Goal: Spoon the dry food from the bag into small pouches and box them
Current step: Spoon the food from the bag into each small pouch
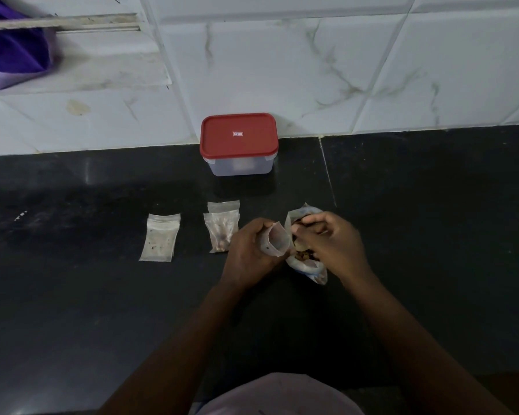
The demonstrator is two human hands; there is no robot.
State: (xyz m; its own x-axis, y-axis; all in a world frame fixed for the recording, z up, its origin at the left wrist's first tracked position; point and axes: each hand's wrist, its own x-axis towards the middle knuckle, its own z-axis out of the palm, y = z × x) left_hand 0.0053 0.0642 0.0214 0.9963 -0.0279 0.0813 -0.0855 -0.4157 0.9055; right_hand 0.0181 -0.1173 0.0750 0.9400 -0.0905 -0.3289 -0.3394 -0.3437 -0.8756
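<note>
My left hand [247, 250] grips a small clear pouch [277, 239] with its mouth held open toward me. Right beside it lies the bag of dry food [307, 269], open, with brown pieces showing inside. My right hand [331, 241] reaches into the bag's mouth with its fingers curled; a spoon is hard to make out there. Two filled pouches [221, 230] lie stacked on the black counter left of my hands. Further left lies another small stack of flat pouches [160, 238]. A clear box with a red lid [238, 134] stands shut against the wall.
The black stone counter [102, 295] runs under everything, with a seam to the right of the box. White marbled tiles [342, 70] form the back wall. A purple cloth [12, 49] hangs at the top left. My pale shirt [282, 396] shows at the bottom edge.
</note>
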